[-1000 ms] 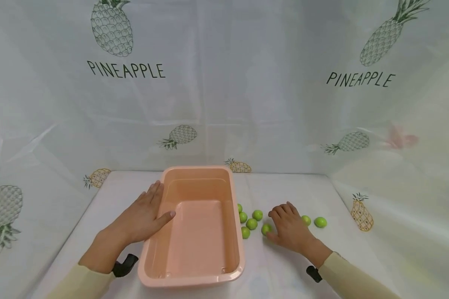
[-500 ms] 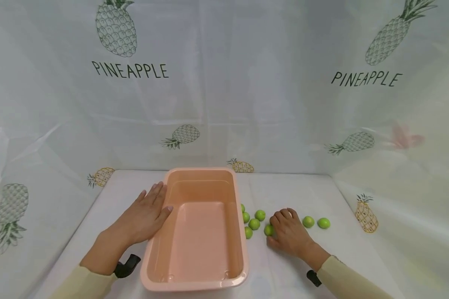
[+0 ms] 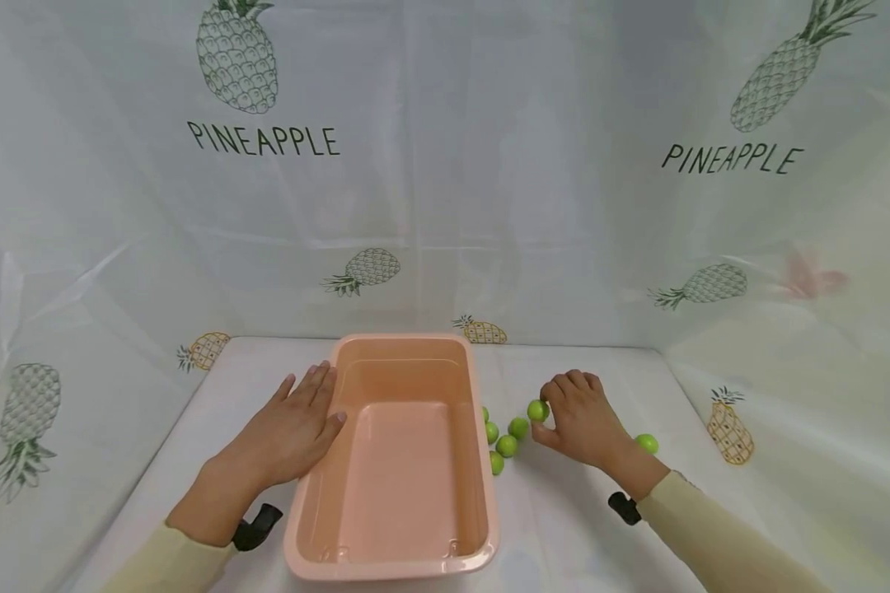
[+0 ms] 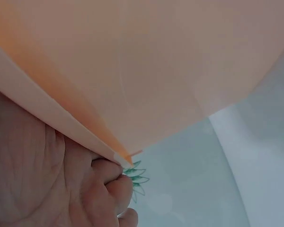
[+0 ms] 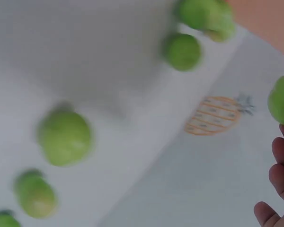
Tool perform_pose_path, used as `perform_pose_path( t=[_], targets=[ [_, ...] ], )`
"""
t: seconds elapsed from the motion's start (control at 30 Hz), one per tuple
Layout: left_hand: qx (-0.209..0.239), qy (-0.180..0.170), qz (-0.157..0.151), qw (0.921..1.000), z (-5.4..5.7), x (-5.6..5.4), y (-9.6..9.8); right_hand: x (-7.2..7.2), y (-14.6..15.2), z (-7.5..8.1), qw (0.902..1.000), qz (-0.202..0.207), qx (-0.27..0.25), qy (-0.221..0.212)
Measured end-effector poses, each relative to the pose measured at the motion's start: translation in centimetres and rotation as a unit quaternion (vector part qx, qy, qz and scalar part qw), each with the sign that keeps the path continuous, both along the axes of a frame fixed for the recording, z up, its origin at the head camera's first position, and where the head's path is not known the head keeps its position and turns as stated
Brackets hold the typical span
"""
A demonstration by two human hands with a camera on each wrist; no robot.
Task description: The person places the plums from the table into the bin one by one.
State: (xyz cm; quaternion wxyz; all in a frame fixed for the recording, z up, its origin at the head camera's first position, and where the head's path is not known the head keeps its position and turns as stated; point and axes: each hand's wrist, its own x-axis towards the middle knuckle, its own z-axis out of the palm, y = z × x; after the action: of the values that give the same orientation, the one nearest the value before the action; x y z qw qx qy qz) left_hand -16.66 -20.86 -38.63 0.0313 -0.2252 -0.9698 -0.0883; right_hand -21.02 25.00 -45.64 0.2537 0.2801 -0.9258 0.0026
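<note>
My left hand (image 3: 292, 428) lies flat along the left rim of a peach-coloured plastic basin (image 3: 404, 461), fingers straight and thumb over the edge. The left wrist view shows its palm (image 4: 33, 165) against the rim of the basin (image 4: 161, 61). Right of the basin, my right hand (image 3: 584, 420) pinches a small round green fruit (image 3: 537, 411) between thumb and fingertips, raised over the table. In the right wrist view that fruit (image 5: 281, 101) is at the right edge, partly cut off. The basin's visible floor is bare.
Several more green fruits (image 3: 508, 445) lie close to the basin's right wall, some partly hidden by it. Another green fruit (image 3: 647, 444) is beyond my right wrist. A white cloth covers the table (image 3: 578, 543), and a pineapple-print curtain (image 3: 534, 206) hangs around it.
My right hand has closed on a green fruit and lifted it upward and away from the table. The left hand keeps its place on the rim. The head view has shifted slightly.
</note>
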Motion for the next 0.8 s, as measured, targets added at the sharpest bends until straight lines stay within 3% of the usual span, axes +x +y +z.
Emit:
perform_pose_path(
  t=[0.17, 0.37, 0.6, 0.8],
  targets=[
    [-0.006, 0.008, -0.001, 1.0000, 0.0, 0.1, 0.2, -1.3, -2.8, 4.7, 0.9986, 0.044, -0.024, 0.019],
    [-0.001, 0.001, 0.017, 0.9999, 0.0, 0.4, 0.3, -1.9, -8.6, 8.6, 0.9945, 0.102, -0.015, -0.014],
    [0.010, 0.005, 0.018, 0.9998, -0.1, 0.8, 0.7, -1.8, -14.7, 9.2, 0.9795, 0.196, 0.039, -0.026],
    [0.001, 0.011, 0.020, 0.9997, -0.1, 0.7, 1.0, -2.1, -17.4, 8.2, 0.9709, 0.223, 0.085, -0.018]
  ],
)
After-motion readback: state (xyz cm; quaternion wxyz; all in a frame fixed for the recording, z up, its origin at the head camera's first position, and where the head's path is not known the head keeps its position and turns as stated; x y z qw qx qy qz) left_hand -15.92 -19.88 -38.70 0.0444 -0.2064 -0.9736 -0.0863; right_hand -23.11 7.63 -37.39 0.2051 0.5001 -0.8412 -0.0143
